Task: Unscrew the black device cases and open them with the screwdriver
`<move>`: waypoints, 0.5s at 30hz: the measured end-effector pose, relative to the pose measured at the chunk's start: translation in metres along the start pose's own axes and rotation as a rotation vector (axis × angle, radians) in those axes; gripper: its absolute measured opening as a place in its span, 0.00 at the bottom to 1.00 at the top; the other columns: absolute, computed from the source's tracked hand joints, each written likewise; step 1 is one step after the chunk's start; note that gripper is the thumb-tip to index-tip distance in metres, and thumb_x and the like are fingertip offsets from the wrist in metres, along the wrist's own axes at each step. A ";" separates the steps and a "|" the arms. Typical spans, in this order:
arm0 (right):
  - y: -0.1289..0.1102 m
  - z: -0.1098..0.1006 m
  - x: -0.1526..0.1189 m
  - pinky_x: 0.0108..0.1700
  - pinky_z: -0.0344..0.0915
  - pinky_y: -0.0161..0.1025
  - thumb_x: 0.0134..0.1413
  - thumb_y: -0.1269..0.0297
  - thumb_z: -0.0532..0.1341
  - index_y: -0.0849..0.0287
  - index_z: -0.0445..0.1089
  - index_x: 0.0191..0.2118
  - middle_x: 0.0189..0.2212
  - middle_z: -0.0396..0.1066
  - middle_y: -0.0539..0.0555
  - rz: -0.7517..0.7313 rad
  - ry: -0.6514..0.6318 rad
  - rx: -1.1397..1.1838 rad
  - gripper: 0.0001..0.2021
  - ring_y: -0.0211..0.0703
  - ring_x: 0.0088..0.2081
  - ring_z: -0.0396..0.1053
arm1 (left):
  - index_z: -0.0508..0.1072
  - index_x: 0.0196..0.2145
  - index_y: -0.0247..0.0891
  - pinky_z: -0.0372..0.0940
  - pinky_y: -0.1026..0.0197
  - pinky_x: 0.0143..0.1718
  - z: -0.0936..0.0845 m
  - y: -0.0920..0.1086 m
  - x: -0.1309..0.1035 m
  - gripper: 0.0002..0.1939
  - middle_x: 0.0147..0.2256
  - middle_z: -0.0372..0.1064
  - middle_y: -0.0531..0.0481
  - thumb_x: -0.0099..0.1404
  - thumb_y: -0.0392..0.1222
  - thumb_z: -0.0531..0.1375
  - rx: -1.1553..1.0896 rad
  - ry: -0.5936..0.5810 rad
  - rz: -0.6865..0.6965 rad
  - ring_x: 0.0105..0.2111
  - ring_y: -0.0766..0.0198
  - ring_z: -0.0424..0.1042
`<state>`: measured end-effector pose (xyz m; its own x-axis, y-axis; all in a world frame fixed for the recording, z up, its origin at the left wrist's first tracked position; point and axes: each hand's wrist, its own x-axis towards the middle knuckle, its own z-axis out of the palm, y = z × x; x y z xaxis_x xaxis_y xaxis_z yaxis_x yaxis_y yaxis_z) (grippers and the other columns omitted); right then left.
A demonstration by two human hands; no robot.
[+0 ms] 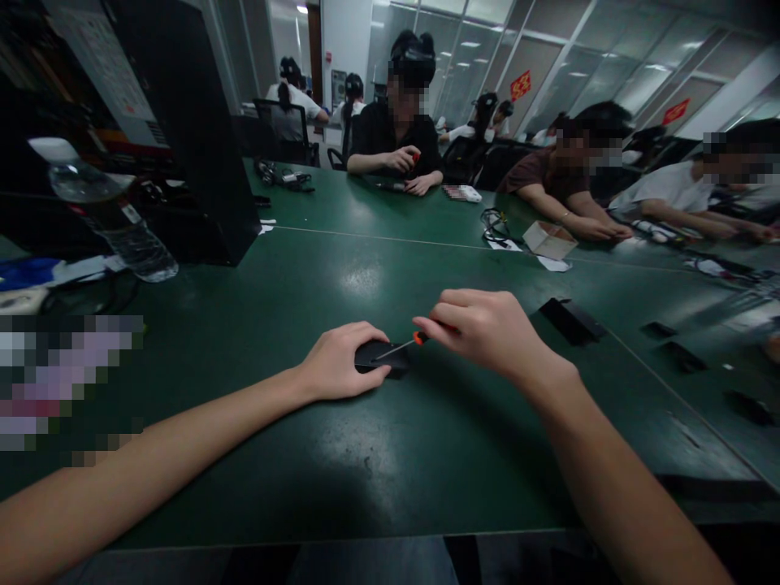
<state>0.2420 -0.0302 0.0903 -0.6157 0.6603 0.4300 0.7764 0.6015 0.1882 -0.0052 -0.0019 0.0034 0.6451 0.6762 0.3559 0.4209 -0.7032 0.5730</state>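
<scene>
A small black box-shaped device (396, 361) rests on the green tabletop. My left hand (341, 361) is closed around its left end, thumb along the near side and fingers along the far side. In the fist of my right hand (487, 329) is a screwdriver (419, 337) with an orange and black handle. Its thin metal shaft slants down to the left, and the tip meets the top of the black device between my left thumb and fingers. Most of the handle is hidden inside my right hand.
A plastic bottle (115, 215) and a tall black case (183, 130) stand at the left. Black pieces (571, 321) and a small open box (549, 240) lie to the right. Across the green table (292, 479) a person (396, 130) works, with others at the right.
</scene>
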 end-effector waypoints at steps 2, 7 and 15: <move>0.016 0.014 -0.022 0.25 0.48 0.38 0.69 0.60 0.55 0.59 0.65 0.19 0.18 0.62 0.50 0.027 0.110 0.041 0.24 0.34 0.21 0.56 | 0.74 0.47 0.39 0.68 0.53 0.46 0.001 0.001 0.000 0.19 0.44 0.76 0.46 0.62 0.50 0.66 0.022 0.001 -0.013 0.43 0.54 0.75; 0.047 0.027 -0.053 0.23 0.47 0.39 0.65 0.62 0.55 0.57 0.55 0.15 0.14 0.55 0.49 0.208 0.220 0.133 0.25 0.33 0.17 0.51 | 0.75 0.46 0.39 0.69 0.54 0.45 0.003 -0.001 0.002 0.19 0.44 0.76 0.46 0.62 0.53 0.67 -0.002 -0.011 -0.035 0.42 0.55 0.75; 0.044 0.033 -0.048 0.24 0.48 0.38 0.65 0.62 0.54 0.57 0.55 0.15 0.14 0.57 0.49 0.206 0.175 0.174 0.24 0.34 0.18 0.51 | 0.75 0.44 0.39 0.68 0.55 0.43 0.004 -0.003 0.003 0.18 0.43 0.76 0.47 0.62 0.53 0.67 -0.003 -0.012 -0.052 0.42 0.55 0.75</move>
<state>0.3012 -0.0208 0.0490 -0.4037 0.6981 0.5913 0.8384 0.5410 -0.0663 -0.0015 0.0013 -0.0004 0.6299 0.7091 0.3168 0.4521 -0.6664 0.5928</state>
